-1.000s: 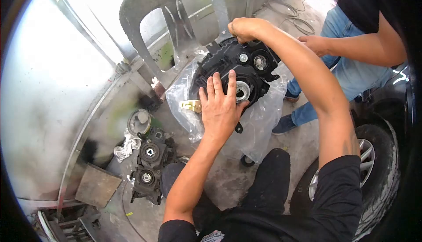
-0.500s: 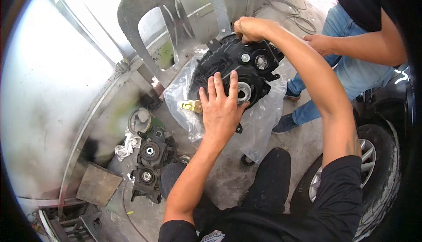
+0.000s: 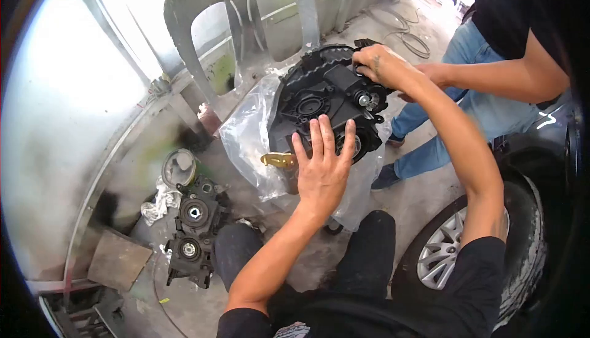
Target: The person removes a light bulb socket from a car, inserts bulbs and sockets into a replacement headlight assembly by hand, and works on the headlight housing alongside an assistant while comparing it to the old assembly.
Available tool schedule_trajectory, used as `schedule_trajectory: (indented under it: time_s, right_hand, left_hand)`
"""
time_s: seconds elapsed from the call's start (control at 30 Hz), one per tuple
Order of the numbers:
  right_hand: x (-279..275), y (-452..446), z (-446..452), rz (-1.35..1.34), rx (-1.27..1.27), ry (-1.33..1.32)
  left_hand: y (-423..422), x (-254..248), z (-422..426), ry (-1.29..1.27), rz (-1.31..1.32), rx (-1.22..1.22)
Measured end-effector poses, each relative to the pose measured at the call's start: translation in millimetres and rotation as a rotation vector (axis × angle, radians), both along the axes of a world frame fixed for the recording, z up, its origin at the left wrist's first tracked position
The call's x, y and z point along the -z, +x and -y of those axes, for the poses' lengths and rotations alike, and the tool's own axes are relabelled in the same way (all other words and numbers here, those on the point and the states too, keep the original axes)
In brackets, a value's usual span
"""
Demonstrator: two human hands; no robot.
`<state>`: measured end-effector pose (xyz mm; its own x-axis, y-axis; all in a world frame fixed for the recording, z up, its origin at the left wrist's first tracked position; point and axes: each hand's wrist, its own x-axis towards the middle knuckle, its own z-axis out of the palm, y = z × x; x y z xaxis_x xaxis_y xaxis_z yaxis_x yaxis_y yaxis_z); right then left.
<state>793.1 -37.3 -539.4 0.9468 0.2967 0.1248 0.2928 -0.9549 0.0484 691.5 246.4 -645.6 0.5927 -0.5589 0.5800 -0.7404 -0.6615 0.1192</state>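
Note:
A black headlight housing [image 3: 307, 95] lies on clear plastic sheeting [image 3: 246, 117] over a grey plastic chair [image 3: 181, 21]. My left hand [image 3: 324, 169] rests on its lower part with the fingers spread, beside a round socket. At the housing's upper right edge, my right hand [image 3: 384, 67] has its fingers curled in; what they hold, if anything, is hidden. A gold-coloured metal bracket [image 3: 278, 160] sticks out at the left of my left hand. Between the hands a small round bulb fitting [image 3: 364, 101] shows on the housing.
A second headlight housing [image 3: 192, 230] lies on the floor at lower left, near a white rag [image 3: 161, 201] and a round can [image 3: 179, 166]. Another person in jeans [image 3: 470, 49] stands at the right, one hand close to my right wrist. A car wheel [image 3: 442, 249] is at lower right.
My right hand has shifted right and slightly down along the housing's edge. The housing has turned and tilted, showing more of its upper back. My left hand has moved a little right and down.

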Motion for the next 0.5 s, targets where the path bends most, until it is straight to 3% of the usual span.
schedule_trajectory:
  time_s: [0.1, 0.3, 0.5]
  right_hand:
    - [7, -14, -1, 0.106, -0.007, 0.014]
    - [1, -39, 9, 0.058, -0.064, 0.076]
    - [11, -39, 14, 0.113, -0.079, 0.102]
  left_hand:
    - [-4, 3, -1, -0.006, 0.007, 0.02]
    - [-18, 7, -3, 0.001, -0.031, 0.111]
    - [-22, -29, -25, -0.056, -0.2, 0.277]
